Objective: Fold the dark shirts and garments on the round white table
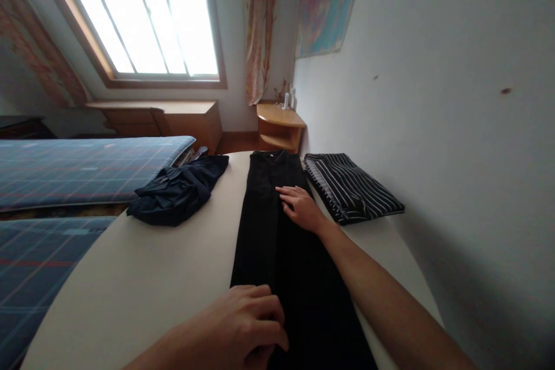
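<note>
Black trousers (260, 225) lie lengthwise on the pale round table (173, 277), their waistband at the far edge. My right hand (300, 208) rests on the upper part of the trousers, fingers spread and pointing left. Nearer to me, my left hand (247, 324) is over the left side of the trousers with its fingers curled down; whether it pinches any cloth is hidden. A dark navy garment (177, 191) lies crumpled on the left of the table. To the right of the trousers sits a folded black-and-white striped cloth (351, 185).
Beds with blue plaid mattresses (87, 167) stand to the left, close to the table. A white wall (433, 98) runs along the right side. Beyond the table are a small corner shelf (281, 115), a wooden desk (186, 107) and a bright window (147, 11).
</note>
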The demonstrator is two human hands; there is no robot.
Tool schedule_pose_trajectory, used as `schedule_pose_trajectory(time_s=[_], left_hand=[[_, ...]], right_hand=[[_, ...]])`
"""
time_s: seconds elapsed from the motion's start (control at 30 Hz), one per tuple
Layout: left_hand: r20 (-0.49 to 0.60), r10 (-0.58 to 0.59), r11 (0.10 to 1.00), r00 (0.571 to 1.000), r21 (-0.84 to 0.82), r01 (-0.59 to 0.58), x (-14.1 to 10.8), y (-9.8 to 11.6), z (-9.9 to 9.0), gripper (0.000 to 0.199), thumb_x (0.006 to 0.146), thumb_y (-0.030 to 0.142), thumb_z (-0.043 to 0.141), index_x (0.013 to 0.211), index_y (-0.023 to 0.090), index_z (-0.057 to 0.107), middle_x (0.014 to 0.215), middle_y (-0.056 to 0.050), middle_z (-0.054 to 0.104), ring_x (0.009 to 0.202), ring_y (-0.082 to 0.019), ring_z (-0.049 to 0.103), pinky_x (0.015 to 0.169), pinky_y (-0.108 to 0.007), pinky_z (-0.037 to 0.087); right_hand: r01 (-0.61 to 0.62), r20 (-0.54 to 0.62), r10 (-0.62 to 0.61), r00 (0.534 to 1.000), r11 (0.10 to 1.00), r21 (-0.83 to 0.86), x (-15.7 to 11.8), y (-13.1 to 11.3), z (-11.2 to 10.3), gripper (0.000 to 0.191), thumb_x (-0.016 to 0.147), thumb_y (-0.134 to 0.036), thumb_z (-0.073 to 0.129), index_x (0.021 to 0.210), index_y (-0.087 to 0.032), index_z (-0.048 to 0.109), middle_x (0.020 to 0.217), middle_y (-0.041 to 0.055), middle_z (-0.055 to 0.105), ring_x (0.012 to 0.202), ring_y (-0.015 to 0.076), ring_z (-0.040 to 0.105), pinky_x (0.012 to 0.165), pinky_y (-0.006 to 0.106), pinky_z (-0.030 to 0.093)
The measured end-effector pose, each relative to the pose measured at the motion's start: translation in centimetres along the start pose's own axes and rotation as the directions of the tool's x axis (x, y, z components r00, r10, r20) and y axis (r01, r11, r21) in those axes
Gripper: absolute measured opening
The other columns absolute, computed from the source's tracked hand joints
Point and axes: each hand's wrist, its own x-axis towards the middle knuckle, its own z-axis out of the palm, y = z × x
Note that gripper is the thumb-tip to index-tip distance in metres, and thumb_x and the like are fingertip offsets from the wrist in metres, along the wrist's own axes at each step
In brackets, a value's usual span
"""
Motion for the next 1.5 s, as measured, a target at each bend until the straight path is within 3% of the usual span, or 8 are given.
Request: schedule_pose_trajectory(time_s=[0.2, 0.53, 0.7, 0.93, 1.03, 1.2, 1.33, 1.5], left_hand=[[0.054, 0.065, 0.997, 0.996, 0.038, -0.067, 0.5, 0.0, 1.3, 0.017, 0.088, 0.017, 0.068, 0.1, 0.028, 0.063, 0.112, 0.006, 0.067, 0.098, -0.014, 0.062, 0.08, -0.028, 0.045], [-0.021, 0.081, 0.994, 0.996, 0.078, -0.079, 1.1, 0.1, 2.1, 0.012, 0.093, 0.025, 0.066, 0.103, 0.027, 0.06, 0.12, 0.004, 0.064, 0.104, -0.016, 0.06, 0.088, -0.031, 0.042], [-0.005, 0.087, 0.994, 0.996, 0.068, -0.087, 1.3, 0.0, 1.9, 0.007, 0.095, 0.027, 0.064, 0.102, 0.027, 0.062, 0.125, 0.004, 0.063, 0.108, -0.016, 0.059, 0.09, -0.032, 0.043], [-0.021, 0.1, 0.994, 0.995, 0.038, -0.099, 1.4, -0.2, 2.3, 0.005, 0.096, 0.025, 0.06, 0.099, 0.027, 0.064, 0.129, 0.005, 0.062, 0.112, -0.016, 0.058, 0.098, -0.032, 0.044], [0.016, 0.086, 0.996, 0.996, 0.034, -0.086, 1.5, -0.1, 2.3, 0.025, 0.094, 0.031, 0.064, 0.118, 0.029, 0.063, 0.145, 0.0, 0.053, 0.131, -0.023, 0.049, 0.112, -0.04, 0.039], [0.121, -0.091, 0.994, 0.988, 0.079, 0.082, 1.7, 0.5, 2.0, 0.087, 0.083, 0.038, 0.075, 0.156, 0.029, 0.029, 0.166, -0.013, 0.017, 0.151, -0.044, 0.011, 0.116, -0.069, 0.021], [0.145, -0.075, 0.993, 0.987, 0.102, 0.061, 1.6, 1.0, 2.4, 0.084, 0.088, 0.044, 0.071, 0.158, 0.032, 0.025, 0.165, -0.013, 0.017, 0.149, -0.046, 0.01, 0.113, -0.071, 0.023], [0.053, 0.034, 0.982, 0.998, 0.183, -0.043, 1.2, 0.5, 4.6, 0.077, 0.093, 0.054, 0.06, 0.158, 0.037, 0.022, 0.166, -0.01, 0.015, 0.148, -0.048, 0.013, 0.11, -0.072, 0.028]], right_hand=[[-0.039, 0.012, 0.039, 0.999, 0.999, 0.0, 0.0, 0.4, 0.3, 0.029, 0.093, -0.021, 0.054, 0.115, -0.021, 0.073, 0.142, 0.0045, 0.059, 0.135, 0.025, 0.049, 0.117, 0.049, 0.032], [-0.095, -0.005, 0.095, 0.995, 0.994, 0.06, 0.4, 0.8, 0.8, 0.035, 0.098, -0.027, 0.045, 0.121, -0.02, 0.071, 0.14, 0.0051, 0.061, 0.135, 0.0231, 0.049, 0.117, 0.045, 0.033], [-0.199, -0.036, 0.21, 0.977, 0.96, 0.198, 1.2, 0.8, 1.3, 0.028, 0.095, -0.038, 0.056, 0.1, -0.021, 0.077, 0.127, 0.008, 0.069, 0.125, 0.0233, 0.058, 0.112, 0.041, 0.039], [-0.244, -0.134, 0.283, 0.95, 0.937, 0.249, 1.8, 0.9, 1.9, 0.014, 0.088, -0.027, 0.063, 0.079, -0.021, 0.071, 0.115, 0.0068, 0.072, 0.113, 0.0218, 0.062, 0.106, 0.04, 0.043], [-0.237, -0.143, 0.271, 0.952, 0.946, 0.221, 1.5, 1.0, 1.9, 0.008, 0.086, -0.027, 0.065, 0.086, -0.02, 0.069, 0.115, 0.0087, 0.07, 0.111, 0.0225, 0.062, 0.104, 0.04, 0.044], [-0.271, -0.099, 0.278, 0.955, 0.959, 0.076, 0.9, 1.2, 1.6, 0.037, 0.09, -0.034, 0.062, 0.123, -0.017, 0.06, 0.126, 0.0124, 0.065, 0.123, 0.0262, 0.056, 0.111, 0.044, 0.038], [-0.302, 0.061, 0.303, 0.951, 0.953, -0.026, 0.6, 1.1, 1.4, 0.044, 0.097, -0.038, 0.05, 0.137, -0.018, 0.053, 0.148, 0.0115, 0.052, 0.143, 0.0287, 0.039, 0.12, 0.051, 0.024], [-0.312, 0.111, 0.317, 0.942, 0.948, -0.056, 0.2, 0.6, 1.3, 0.047, 0.1, -0.037, 0.043, 0.143, -0.019, 0.048, 0.154, 0.0096, 0.045, 0.147, 0.0265, 0.033, 0.121, 0.05, 0.021]])
